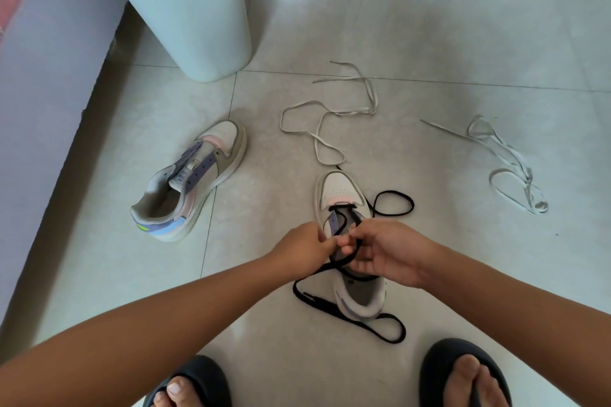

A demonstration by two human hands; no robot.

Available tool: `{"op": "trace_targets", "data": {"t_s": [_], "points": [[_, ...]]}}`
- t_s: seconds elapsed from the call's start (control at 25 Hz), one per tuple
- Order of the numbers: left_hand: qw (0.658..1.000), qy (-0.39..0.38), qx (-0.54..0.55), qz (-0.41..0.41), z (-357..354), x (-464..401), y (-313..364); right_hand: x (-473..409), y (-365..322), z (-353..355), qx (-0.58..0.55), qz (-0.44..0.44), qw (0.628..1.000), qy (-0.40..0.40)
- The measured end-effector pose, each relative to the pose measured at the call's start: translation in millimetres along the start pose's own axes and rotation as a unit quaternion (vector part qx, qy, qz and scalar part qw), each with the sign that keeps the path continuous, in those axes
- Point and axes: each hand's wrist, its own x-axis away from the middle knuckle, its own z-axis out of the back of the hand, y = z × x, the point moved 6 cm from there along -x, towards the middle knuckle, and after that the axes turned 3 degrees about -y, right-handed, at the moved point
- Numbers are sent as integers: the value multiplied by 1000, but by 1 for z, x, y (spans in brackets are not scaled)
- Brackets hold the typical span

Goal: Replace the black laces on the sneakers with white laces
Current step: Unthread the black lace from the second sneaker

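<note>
Two sneakers: grey-and-lilac low-top sneaker [347, 208] under my hands, laceless matching sneaker [191, 182] left
White flat laces: two, first white lace [327, 116], second white lace [509, 162], on tiled floor [429, 43]
Hands: left hand [302, 249] and right hand [385, 251] both pinching one black flat lace [393, 205]

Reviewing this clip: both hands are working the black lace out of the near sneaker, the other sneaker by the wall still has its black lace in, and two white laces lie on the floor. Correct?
Not quite. In the head view the other sneaker by the wall has no lace in it; its eyelets are bare. The rest holds: left hand and right hand work the black lace on the near sneaker, with two white laces on the floor.
</note>
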Motion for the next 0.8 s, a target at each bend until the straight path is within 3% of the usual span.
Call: {"op": "trace_targets", "data": {"t_s": [0.12, 0.2, 0.24, 0.32, 0.4, 0.44, 0.48, 0.56, 0.6, 0.64, 0.72, 0.8], "points": [[999, 30, -2, -34, 6, -7, 1, 2, -4, 6, -14, 19, 1000, 9], [994, 76, 81, -11, 27, -7, -2, 8, -9, 24, -5, 36, 998, 42], [980, 90, 178, 6, 39, -6, -5, 12, -11, 36, 16, 41, 997, 63], [916, 60, 395, 13, 57, -2, -7, 22, -15, 61, 82, 38, 992, 86], [868, -3, 496, -27, 69, 2, -4, 31, -17, 81, 170, 23, 981, 93], [866, -40, 498, -34, 69, 5, -4, 34, -20, 89, 235, 17, 966, 104], [886, -77, 457, -20, 65, 9, -8, 36, -24, 97, 320, 14, 939, 123], [966, -128, 221, 31, 54, 13, -27, 35, -37, 115, 496, 31, 847, 188], [986, -144, 57, 56, 52, 15, -41, 34, -44, 123, 545, 48, 807, 221], [981, -158, -89, 75, 51, 17, -54, 32, -50, 134, 555, 62, 792, 248], [948, -167, -255, 95, 50, 21, -78, 29, -57, 159, 506, 72, 811, 283], [930, -161, -308, 118, 52, 25, -99, 24, -61, 180, 452, 73, 837, 301]]}}
